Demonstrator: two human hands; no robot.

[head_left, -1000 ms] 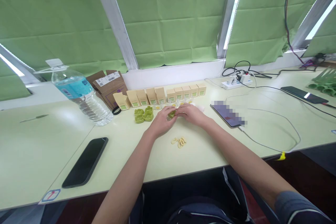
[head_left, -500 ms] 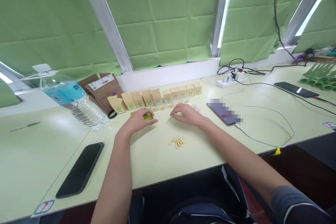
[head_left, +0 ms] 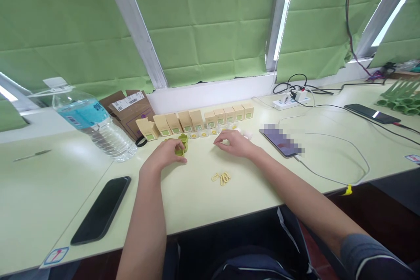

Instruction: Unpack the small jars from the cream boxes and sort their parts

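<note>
My left hand curls its fingers and thumb round a small green plastic piece, partly hidden by the hand. Beside it on the table lies another green piece, its exact kind unclear. To the right, my right hand rests low over the table, thumb and forefinger tips together; anything between them is too small to make out. Several pale yellow loops lie in a little pile nearer me. Behind both hands stand small clear cups with yellow marks, in front of a row of cream boxes.
A large water bottle leans at the left near a brown carton. A black phone lies front left. Right of my right hand is a phone on a cable; a power strip sits behind it. Green tubes lie far right.
My left hand has shifted slightly left and toward me, uncovering more of the green piece behind its fingers. My right hand has stayed almost in place.
</note>
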